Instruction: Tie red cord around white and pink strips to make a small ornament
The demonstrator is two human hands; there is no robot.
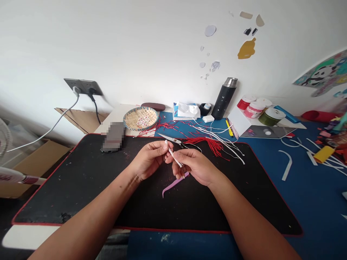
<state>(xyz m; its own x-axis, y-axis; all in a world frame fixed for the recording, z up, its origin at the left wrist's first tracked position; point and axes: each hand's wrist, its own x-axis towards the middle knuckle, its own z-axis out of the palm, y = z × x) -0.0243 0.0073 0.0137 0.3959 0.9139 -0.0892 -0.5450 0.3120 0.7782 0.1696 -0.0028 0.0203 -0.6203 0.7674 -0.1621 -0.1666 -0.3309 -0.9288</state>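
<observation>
A short piece of white cord [173,153] is pinched between both my hands, slanting down to the right above the mat. My left hand [153,155] grips its upper end between thumb and forefinger. Nearer the lower end, my right hand [193,162] holds it with thumb and fingers. A pink-purple tool with a curved, pointed tip [175,185] shows below my right fingers; whether they touch it I cannot tell. Scissors [172,139] lie just beyond my hands, the blades pointing left. Behind my right hand is a bundle of red cords [207,143].
A black mat [81,180] with red edging lies under my hands. Behind it are a woven basket [141,118], a tissue box [186,111], a black flask [224,99] and white cords [222,137]. Spools [256,108] stand at right, a blurred-out grey object [113,137] at left.
</observation>
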